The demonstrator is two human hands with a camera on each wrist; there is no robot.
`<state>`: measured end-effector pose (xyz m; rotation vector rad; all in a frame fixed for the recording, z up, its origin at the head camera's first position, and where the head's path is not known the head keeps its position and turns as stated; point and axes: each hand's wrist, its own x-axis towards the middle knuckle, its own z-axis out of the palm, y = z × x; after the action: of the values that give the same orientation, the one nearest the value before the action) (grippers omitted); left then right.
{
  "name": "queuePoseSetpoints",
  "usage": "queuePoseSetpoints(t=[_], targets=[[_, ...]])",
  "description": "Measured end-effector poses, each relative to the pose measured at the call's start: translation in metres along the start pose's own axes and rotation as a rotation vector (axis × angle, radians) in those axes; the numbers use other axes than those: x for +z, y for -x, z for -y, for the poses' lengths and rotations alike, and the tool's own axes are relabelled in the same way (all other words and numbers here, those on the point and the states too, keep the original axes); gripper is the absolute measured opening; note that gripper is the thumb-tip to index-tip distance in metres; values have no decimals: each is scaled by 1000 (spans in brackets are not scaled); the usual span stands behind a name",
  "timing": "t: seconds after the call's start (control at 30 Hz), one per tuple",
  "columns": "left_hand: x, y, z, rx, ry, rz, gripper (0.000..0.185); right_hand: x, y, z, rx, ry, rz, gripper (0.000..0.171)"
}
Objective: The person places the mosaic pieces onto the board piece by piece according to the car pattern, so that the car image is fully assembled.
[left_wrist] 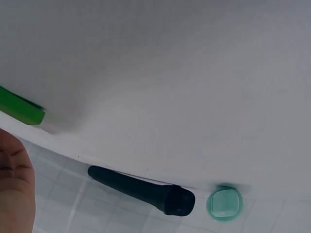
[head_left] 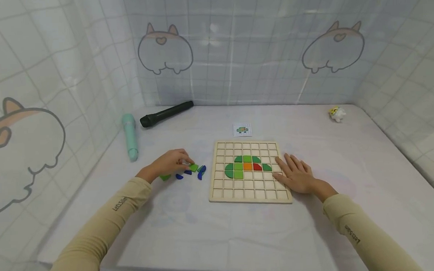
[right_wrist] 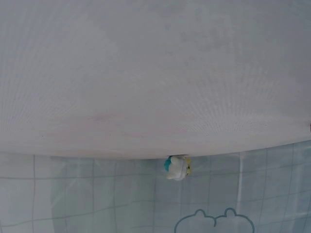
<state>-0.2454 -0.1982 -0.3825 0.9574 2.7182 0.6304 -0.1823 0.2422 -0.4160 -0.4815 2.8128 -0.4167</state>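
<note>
White-clothed worktop (head_left: 222,233) carries a wooden grid board (head_left: 249,172) whose cells hold 1 part-built figure of green, orange and red tiles (head_left: 247,166). Right hand (head_left: 296,174) presses flat on the board's edge, fingers spread. Left hand (head_left: 168,163) pinches a loose green square tile (head_left: 193,167) beside blue pieces (head_left: 189,173); seating it likely needs matching the small pattern card (head_left: 242,129).

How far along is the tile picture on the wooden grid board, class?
Done: green, orange and red tiles form a domed shape on the board. In hand: the left hand pinches a green piece among loose blue pieces; the right hand rests flat on the board's edge. Left: the loose pieces, judged against the card.
</note>
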Motion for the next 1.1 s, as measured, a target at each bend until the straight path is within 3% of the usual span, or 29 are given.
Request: queuePoseSetpoints(t=[0.2,0.43,0.7,1.1], targets=[[1,-2,-4,-1,-35,-16,21,-1,0,-1,2,8,-5,82],[4,-5,-11,16,-168,-24,20,-2,2,0,1,11,-9,83],[1,-4,-14,164,-266,-69,22,-5,2,1,2,12,-15,83],[-1,-13,-17,29,-275,57,25,-6,7,11,4,-16,-4,80]])
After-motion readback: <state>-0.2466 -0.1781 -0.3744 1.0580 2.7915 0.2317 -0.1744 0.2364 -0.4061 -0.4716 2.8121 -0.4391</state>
